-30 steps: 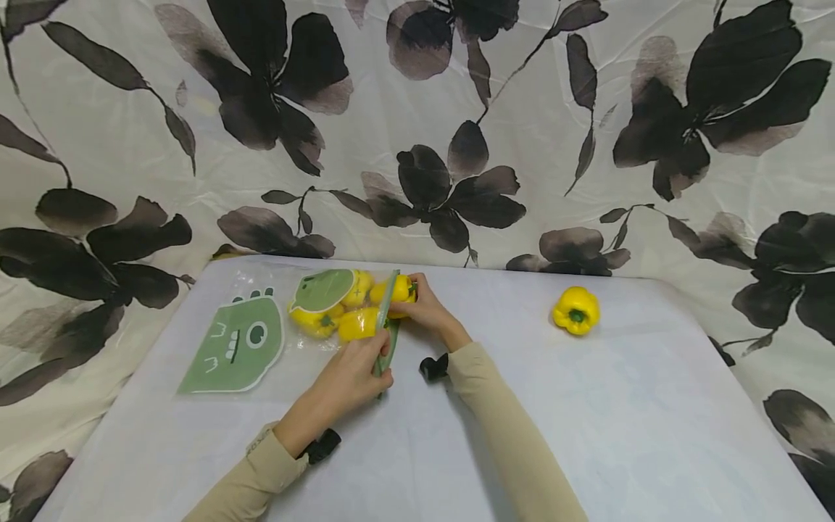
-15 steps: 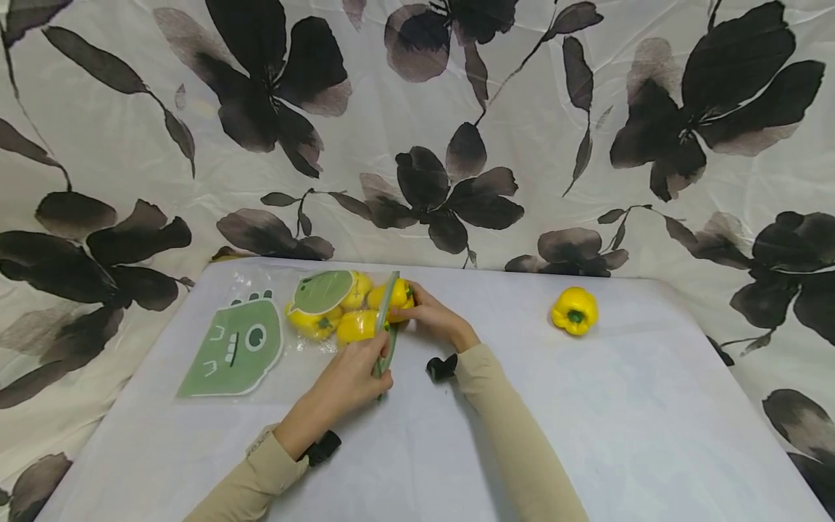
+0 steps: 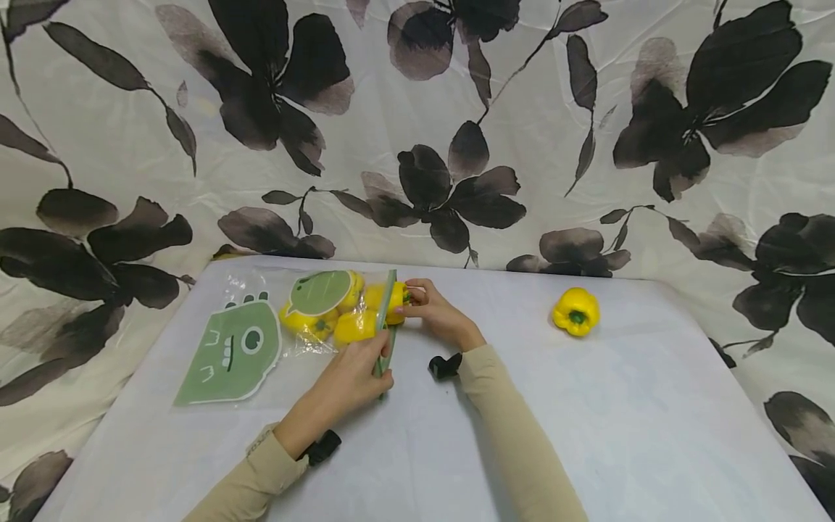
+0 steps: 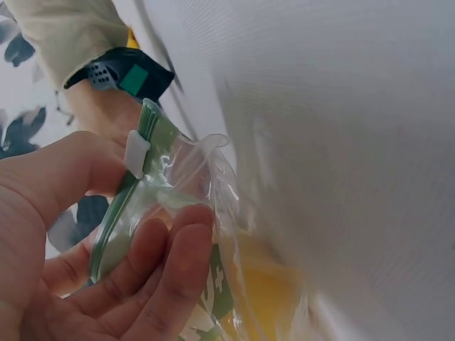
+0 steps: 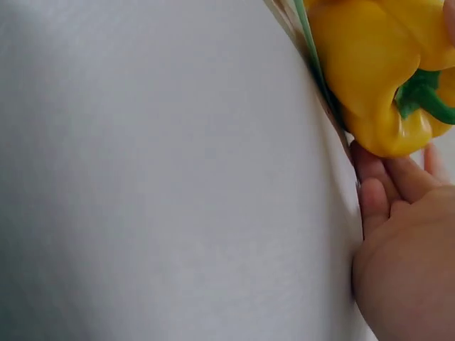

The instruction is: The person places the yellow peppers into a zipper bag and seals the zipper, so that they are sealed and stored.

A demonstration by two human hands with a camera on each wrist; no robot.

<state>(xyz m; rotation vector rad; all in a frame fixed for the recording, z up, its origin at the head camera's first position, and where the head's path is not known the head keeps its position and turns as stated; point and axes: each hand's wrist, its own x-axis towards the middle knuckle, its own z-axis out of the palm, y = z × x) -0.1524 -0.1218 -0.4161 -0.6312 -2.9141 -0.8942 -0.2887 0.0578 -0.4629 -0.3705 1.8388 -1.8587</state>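
A clear zip bag (image 3: pixel 389 293) with a green edge lies at the left of the table, several yellow bell peppers (image 3: pixel 355 328) inside it. My left hand (image 3: pixel 349 373) pinches the near end of the bag's zip edge; the left wrist view shows a white slider (image 4: pixel 136 153) by the thumb. At the bag's mouth, my right hand (image 3: pixel 443 315) holds the stem end of a yellow bell pepper (image 5: pixel 370 57). Most of that pepper sits past the green edge, its green stem (image 5: pixel 430 99) facing out. In the right wrist view fingers lie under it.
One more yellow bell pepper (image 3: pixel 575 312) stands alone on the white table (image 3: pixel 652 406), to the right. Another clear bag with a green one-eyed monster print (image 3: pixel 228 355) lies flat at the left. A flower-patterned cloth (image 3: pixel 554 181) hangs behind the table.
The pepper at the mouth has moved left, deeper into the bag. My right hand has shifted back toward its stem end. The filled part of the bag has slid slightly left.
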